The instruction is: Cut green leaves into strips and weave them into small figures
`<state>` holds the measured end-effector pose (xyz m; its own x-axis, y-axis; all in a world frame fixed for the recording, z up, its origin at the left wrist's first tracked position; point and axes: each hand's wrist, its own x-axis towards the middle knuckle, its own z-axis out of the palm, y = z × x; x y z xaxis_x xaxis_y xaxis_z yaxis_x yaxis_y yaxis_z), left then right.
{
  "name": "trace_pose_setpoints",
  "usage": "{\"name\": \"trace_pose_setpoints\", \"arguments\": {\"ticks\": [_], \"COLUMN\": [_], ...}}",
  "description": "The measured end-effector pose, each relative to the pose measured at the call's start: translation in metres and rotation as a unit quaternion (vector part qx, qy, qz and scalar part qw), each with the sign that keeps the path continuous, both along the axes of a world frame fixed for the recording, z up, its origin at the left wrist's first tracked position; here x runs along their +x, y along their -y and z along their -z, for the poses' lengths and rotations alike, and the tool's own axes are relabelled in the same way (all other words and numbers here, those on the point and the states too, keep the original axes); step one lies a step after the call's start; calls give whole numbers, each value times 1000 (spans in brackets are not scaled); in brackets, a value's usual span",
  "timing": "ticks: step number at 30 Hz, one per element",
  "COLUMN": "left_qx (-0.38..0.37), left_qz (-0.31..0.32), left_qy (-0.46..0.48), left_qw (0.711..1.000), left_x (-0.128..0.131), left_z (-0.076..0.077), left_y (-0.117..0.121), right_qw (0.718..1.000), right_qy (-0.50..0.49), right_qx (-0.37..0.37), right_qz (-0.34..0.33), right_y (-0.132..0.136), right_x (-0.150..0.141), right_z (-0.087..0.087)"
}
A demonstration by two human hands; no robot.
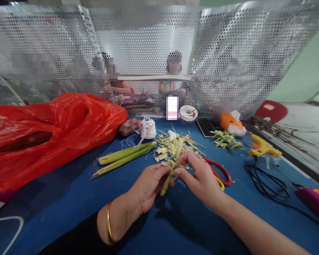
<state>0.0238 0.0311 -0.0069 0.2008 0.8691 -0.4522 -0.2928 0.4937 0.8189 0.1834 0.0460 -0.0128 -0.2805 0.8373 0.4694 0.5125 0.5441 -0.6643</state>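
Note:
Between my two hands is a small folded piece of pale yellow-green leaf strips (164,187), crossed near its middle, with one end pointing up and another down. My left hand (146,187), with a gold bangle at the wrist, pinches it from the left between thumb and fingers. From the right, the thumb and forefinger of my right hand (202,175) close on a strip at the crossing. Red-handled scissors (223,170) lie partly hidden behind my right hand, beside a yellow handle (219,182). Leaf scraps (164,145) are heaped just beyond my fingers.
Two green leaf stalks (124,156), white string (148,128) and a red plastic bag (77,141) lie left. Rightward are a phone (205,127), woven leaf pieces (225,140), a yellow glue gun (264,146) and its black cable (266,182). A perforated screen (149,42) stands behind; people sit beyond.

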Motion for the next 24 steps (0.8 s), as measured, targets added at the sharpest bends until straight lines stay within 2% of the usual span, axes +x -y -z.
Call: {"name": "trace_pose_setpoints", "arguments": {"ticks": [3,6,12,14,17,20,24], "left_qx": [-16,-29,-2,3,8,1,-43], "left_qz": [-41,-52,13,33,24,-15,-29], "left_qy": [57,101,100,84,77,110,146], "left_qw": [997,993,995,996,997,994,988], "left_x": [-4,-7,-7,-7,-7,-7,-7], "left_z": [-6,-7,3,4,2,-1,-3], "left_y": [-6,-8,-6,-5,-4,-7,-10], "right_qw": [998,997,995,995,997,994,987], "right_qy": [-45,-68,-31,-24,-58,-102,-144], "right_qx": [-10,11,92,97,50,-16,-62], "right_qz": [-32,-32,-27,-20,-28,-29,-24], "right_y": [-2,-6,-6,-5,-5,-7,-10], "right_x": [4,6,3,2,2,4,5], "right_z": [-5,-4,3,4,4,1,-2]}}
